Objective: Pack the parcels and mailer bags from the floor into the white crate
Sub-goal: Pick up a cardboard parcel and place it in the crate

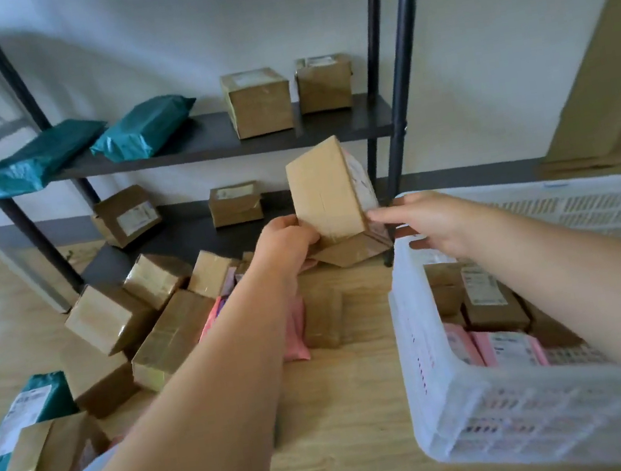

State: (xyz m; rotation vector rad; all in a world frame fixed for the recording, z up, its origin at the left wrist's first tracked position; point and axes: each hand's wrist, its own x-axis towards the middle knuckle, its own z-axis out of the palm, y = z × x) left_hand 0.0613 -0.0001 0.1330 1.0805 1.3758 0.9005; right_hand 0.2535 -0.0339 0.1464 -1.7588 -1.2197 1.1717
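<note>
Wood floor, black rack. Left hand grips the box's lower corner; right hand's straight fingers touch it.

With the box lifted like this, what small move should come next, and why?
Probably swing the cardboard box rightward over the white crate: the left hand grips it off the floor, the right hand touches its corner, and the crate sits just right.

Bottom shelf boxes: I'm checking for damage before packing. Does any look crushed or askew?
Yes. The left box sits tilted on one edge, and the middle box looks crumpled at its front right corner.
</note>
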